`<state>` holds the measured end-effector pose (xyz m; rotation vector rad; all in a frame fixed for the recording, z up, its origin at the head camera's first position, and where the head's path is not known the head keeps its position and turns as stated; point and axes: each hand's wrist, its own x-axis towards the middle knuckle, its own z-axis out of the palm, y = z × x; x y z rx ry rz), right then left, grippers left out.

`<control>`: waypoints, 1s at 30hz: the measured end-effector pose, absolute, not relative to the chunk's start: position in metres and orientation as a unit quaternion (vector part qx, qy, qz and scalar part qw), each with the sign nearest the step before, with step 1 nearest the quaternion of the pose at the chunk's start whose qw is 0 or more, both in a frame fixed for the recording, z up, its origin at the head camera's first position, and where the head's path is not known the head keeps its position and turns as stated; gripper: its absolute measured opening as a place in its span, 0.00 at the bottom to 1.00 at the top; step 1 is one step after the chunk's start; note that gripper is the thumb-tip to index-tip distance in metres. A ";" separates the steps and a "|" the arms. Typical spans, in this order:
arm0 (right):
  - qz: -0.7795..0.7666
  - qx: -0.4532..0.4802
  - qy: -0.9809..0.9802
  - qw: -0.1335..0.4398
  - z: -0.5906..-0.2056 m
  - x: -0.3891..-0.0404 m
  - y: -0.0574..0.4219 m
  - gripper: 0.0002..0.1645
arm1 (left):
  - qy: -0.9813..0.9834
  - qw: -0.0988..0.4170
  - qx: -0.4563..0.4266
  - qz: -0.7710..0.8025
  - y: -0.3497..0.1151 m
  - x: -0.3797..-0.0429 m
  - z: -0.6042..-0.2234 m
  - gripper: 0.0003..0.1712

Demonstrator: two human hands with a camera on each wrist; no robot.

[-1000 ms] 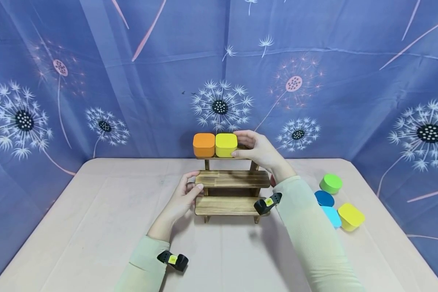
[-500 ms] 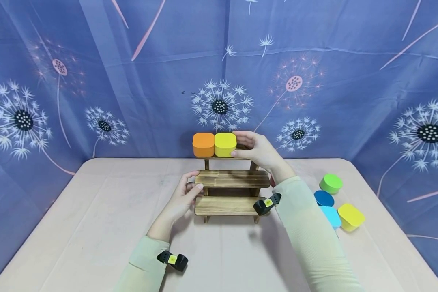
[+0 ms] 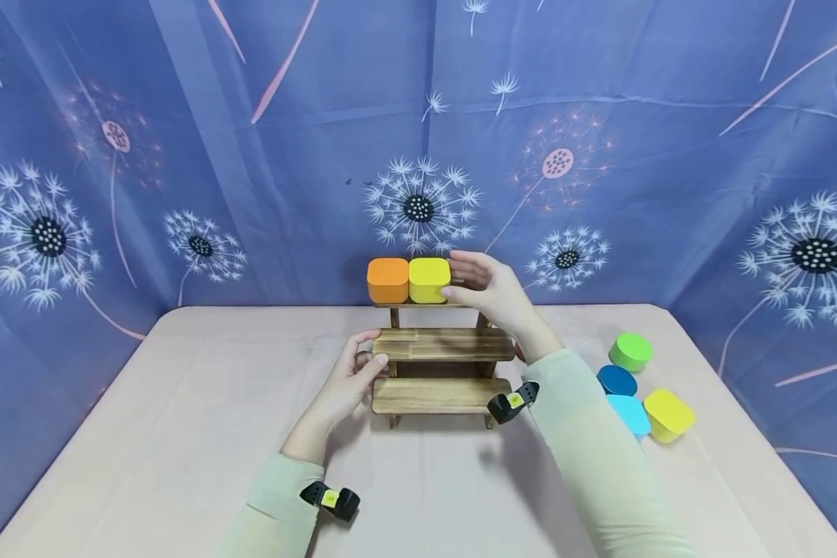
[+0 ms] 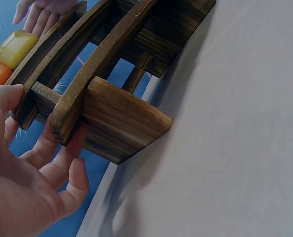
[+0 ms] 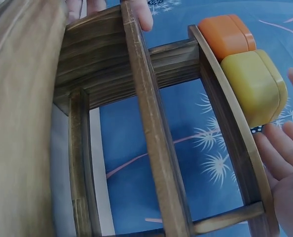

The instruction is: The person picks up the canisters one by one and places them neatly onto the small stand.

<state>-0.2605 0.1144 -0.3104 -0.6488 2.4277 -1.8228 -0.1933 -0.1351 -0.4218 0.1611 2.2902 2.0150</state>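
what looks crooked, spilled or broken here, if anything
Nothing stands out. The wooden stand is upright, and the orange box and yellow box sit side by side on top. No spill or damage shows. The right sleeve hides part of the light blue box, so that part can't be checked.

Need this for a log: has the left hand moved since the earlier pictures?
No: in the head view, the left hand shows no visible shift either way against the wooden stand.

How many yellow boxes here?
2: one yellow box on the top shelf beside the orange box, another yellow box on the table beside the light blue one. The right sleeve may hide others.
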 end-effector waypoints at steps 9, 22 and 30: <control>-0.589 -0.216 0.778 -0.009 -0.315 -0.249 0.128 0.35 | 0.747 0.041 0.056 0.661 -0.133 -0.193 -0.426 0.25; -0.619 -0.234 0.744 -0.090 -0.328 -0.234 0.155 0.26 | 0.742 0.037 0.057 0.666 -0.133 -0.192 -0.423 0.26; -0.644 -0.215 0.718 -0.151 -0.338 -0.223 0.167 0.21 | 0.747 0.037 0.058 0.661 -0.134 -0.193 -0.423 0.26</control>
